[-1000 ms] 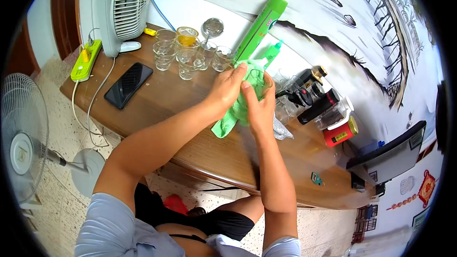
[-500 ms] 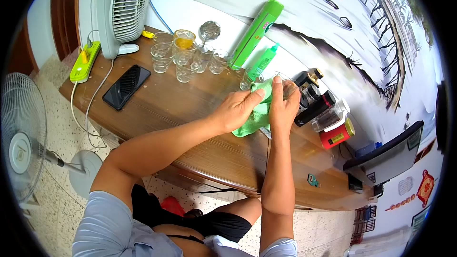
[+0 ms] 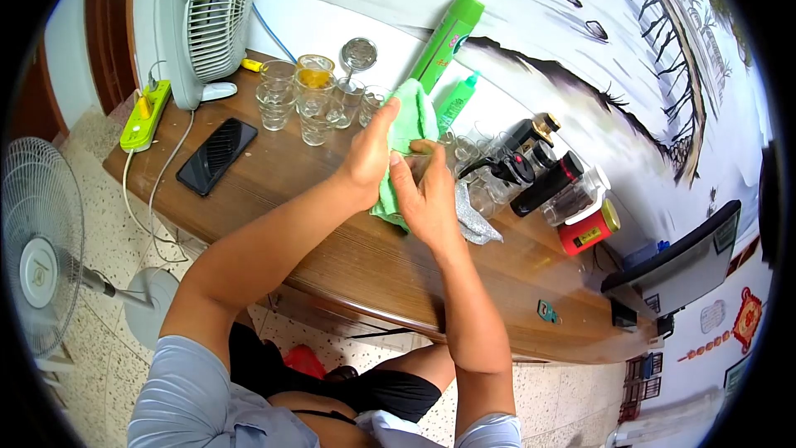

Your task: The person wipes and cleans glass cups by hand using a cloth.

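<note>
Above the wooden table, my left hand (image 3: pixel 372 148) is closed on a light green cloth (image 3: pixel 414 119), which rises past the fingers and hangs below them. My right hand (image 3: pixel 429 197) is closed round a clear glass (image 3: pixel 411 168) that is partly wrapped in the cloth. Much of that glass is hidden by the cloth and fingers. Several clear glasses (image 3: pixel 317 120) stand to the left of my hands. Behind my hands are a tall green canister (image 3: pixel 448 40) and a small green bottle (image 3: pixel 458 101). A silvery cloth (image 3: pixel 476 220) lies just right of my right hand.
A black phone (image 3: pixel 216 156), a green power strip (image 3: pixel 146 116) and a grey fan (image 3: pixel 217 17) are at the left. Rightward stand a glass pot (image 3: pixel 491 191), a black flask (image 3: pixel 547 184), a red can (image 3: pixel 589 229) and a monitor (image 3: pixel 676 257). A standing fan (image 3: pixel 40 270) is at far left.
Both hands have moved left with the cloth and glass, away from the pot. The cloth now stands up above my left hand, and the silvery cloth and pot show again.
</note>
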Available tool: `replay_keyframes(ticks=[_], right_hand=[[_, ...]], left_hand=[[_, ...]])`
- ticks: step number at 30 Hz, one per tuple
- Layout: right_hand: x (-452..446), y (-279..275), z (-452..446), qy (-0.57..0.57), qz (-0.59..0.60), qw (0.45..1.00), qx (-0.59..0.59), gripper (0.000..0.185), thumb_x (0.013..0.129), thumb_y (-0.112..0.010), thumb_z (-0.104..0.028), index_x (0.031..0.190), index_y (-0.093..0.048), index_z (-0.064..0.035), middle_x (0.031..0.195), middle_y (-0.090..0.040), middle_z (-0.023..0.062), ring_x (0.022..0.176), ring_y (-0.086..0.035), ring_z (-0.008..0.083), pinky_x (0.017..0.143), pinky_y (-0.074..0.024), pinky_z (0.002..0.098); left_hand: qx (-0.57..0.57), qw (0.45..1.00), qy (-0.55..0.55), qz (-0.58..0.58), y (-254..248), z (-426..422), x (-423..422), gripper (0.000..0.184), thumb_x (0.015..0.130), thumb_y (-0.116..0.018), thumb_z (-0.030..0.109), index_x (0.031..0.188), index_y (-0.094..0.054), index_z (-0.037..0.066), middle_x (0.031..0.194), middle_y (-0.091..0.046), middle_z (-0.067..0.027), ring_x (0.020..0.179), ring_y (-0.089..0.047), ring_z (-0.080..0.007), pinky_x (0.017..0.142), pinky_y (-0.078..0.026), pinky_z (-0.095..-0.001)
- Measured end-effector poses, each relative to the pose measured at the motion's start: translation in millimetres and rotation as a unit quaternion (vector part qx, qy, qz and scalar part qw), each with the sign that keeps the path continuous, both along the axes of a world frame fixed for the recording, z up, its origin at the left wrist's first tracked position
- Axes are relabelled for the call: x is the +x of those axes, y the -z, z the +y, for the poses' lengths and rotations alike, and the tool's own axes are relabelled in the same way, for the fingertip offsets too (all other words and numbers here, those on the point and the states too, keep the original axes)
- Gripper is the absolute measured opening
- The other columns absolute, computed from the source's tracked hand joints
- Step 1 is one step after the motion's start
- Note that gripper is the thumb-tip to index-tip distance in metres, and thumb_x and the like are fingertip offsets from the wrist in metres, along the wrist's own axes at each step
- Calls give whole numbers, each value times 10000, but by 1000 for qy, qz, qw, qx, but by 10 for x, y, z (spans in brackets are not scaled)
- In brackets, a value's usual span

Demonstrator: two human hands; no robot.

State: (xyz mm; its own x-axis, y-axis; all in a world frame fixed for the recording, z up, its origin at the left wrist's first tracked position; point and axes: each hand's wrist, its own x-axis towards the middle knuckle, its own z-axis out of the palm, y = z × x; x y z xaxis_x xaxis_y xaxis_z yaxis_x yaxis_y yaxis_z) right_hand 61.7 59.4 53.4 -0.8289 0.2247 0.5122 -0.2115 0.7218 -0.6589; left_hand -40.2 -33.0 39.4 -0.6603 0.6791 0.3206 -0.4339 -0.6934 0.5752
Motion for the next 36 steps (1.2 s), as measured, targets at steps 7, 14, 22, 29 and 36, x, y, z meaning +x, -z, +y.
replay_keyframes(ticks=[7, 14, 22, 29, 36], right_hand=[[-127, 103, 185, 62, 103, 991, -66, 579, 1000, -745, -403, 1236, -543, 86, 936, -623, 91, 750, -559, 155, 638, -483, 326], [-119, -24, 581, 37, 107, 958, -264, 454, 1051, -696, -381, 1177, -577, 39, 1053, -622, 85, 917, -558, 142, 814, -485, 284], [-190, 247, 194, 0, 103, 970, -221, 416, 1080, -643, -361, 1204, -576, 31, 1075, -637, 107, 979, -576, 164, 857, -484, 314], [-33, 144, -90, -75, 53, 981, -172, 441, 1052, -675, -341, 1256, -544, 27, 994, -621, 80, 915, -568, 149, 850, -485, 303], [-134, 137, 175, 39, 153, 982, -106, 497, 1044, -693, -391, 1245, -548, 39, 1005, -621, 104, 896, -567, 172, 808, -492, 319]], left_hand=[[-93, 994, -35, -33, 121, 155, 277, 580, 1130, -391, 488, 1455, -531, 28, 1353, -642, -130, 1230, -630, -225, 1067, -515, -400], [-118, 928, -115, 333, 219, 243, 588, 748, 1156, -280, 531, 1654, -223, -24, 1697, -297, -177, 1562, -304, -270, 1291, -220, -374], [-183, 896, -230, 334, 150, 146, 175, 709, 1145, -287, 571, 1507, -435, -21, 1439, -541, -193, 1358, -516, -261, 1160, -402, -378], [-41, 997, -65, -16, -26, -31, -23, 589, 1114, -397, 535, 1358, -601, 39, 1174, -693, -108, 1052, -670, -213, 968, -535, -380], [-92, 991, -62, 79, 66, 114, 349, 629, 1152, -338, 521, 1451, -546, 8, 1374, -624, -122, 1274, -587, -199, 1103, -476, -381]])
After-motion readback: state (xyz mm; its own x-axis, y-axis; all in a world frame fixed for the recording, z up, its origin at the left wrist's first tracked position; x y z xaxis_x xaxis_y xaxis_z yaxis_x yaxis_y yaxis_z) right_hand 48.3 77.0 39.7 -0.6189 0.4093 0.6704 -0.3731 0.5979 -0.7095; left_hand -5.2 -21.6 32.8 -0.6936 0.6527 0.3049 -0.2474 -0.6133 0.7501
